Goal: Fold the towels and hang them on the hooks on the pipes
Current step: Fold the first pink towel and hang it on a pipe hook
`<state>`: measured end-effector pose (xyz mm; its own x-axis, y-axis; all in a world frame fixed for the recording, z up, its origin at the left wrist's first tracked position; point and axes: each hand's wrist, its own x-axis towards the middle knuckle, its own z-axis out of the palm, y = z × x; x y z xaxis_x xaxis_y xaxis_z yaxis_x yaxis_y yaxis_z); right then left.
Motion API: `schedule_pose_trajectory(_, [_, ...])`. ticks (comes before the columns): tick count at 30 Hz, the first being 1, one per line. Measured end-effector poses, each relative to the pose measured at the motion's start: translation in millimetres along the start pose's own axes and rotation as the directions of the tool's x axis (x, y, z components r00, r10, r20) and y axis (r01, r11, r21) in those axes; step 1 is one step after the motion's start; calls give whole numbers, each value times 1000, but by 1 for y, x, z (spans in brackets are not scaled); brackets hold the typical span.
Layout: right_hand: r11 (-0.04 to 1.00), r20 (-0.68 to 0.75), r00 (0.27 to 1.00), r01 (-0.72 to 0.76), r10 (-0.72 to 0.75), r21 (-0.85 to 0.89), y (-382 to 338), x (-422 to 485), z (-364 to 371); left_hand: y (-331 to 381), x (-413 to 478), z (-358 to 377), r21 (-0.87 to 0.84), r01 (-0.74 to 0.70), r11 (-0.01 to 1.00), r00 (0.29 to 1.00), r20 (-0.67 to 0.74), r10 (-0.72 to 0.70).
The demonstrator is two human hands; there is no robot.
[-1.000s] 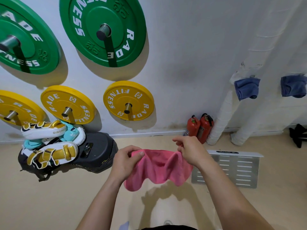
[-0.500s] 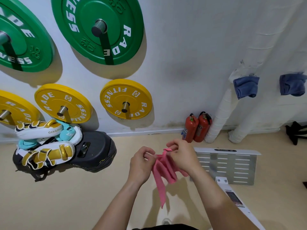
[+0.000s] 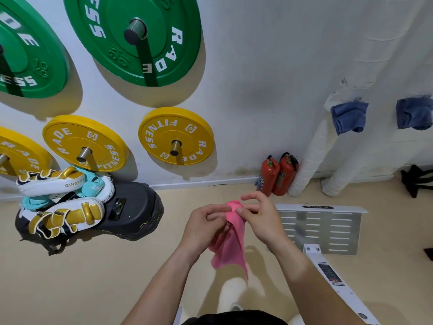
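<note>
1 wide-angle camera, worn on the person's head, looks forward and steeply down. Both forearms enter from the near edge, and the left hand [image 3: 206, 221] and right hand [image 3: 260, 219], pinching the pink towel [image 3: 230, 252], sit close, just below centre. The floor [image 3: 93, 277] fills the near half; the far wall [image 3: 269, 66] curves across the top, green weight plates [image 3: 140, 38] at far left, white pipes [image 3: 314, 156] at far right.

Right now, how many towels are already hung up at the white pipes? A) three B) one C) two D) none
C: a blue towel hangs on the left pipe and a second blue towel hangs further right; the pink towel is pinched between the left hand and the right hand.
</note>
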<state>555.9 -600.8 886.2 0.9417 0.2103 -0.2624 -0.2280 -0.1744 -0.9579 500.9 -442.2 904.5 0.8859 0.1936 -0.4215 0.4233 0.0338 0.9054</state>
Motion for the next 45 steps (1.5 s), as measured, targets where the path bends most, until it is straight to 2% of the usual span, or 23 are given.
schedule_pose_trajectory(4, [999,-10,999,41,-41,36,-5,2,2,3,5,-3,-2,-69,998,998,-16,69])
schedule_pose_trajectory(9, [990,31,997,61,-66,128,-15,-1,10,3,14,-5,84,-173,981,982,-65,178])
schedule_pose_trajectory(15, [993,74,993,88,-94,76,-15,7,10,5,17,-6,123,-242,962,963,-92,254])
schedule_pose_trajectory(21, [996,104,991,78,-83,45,-13,11,7,8,19,-4,93,-245,965,964,-83,252])
schedule_pose_trajectory(27, [995,205,974,103,-101,2,-17,5,7,6,18,-9,93,-251,964,964,-63,257])
schedule_pose_trajectory(33, [985,244,958,167,-152,-41,-22,11,5,9,15,-17,15,-213,977,977,19,212])
schedule_pose_trajectory(39, [962,335,912,268,-235,-56,-45,11,1,8,13,-29,130,-296,946,955,31,294])
schedule_pose_trajectory(41, [955,359,900,289,-246,-71,-52,12,-2,5,15,-34,229,-342,911,939,50,340])
schedule_pose_trajectory(45, [932,402,872,347,-278,-107,-66,13,-8,1,16,-38,258,-337,906,942,106,320])
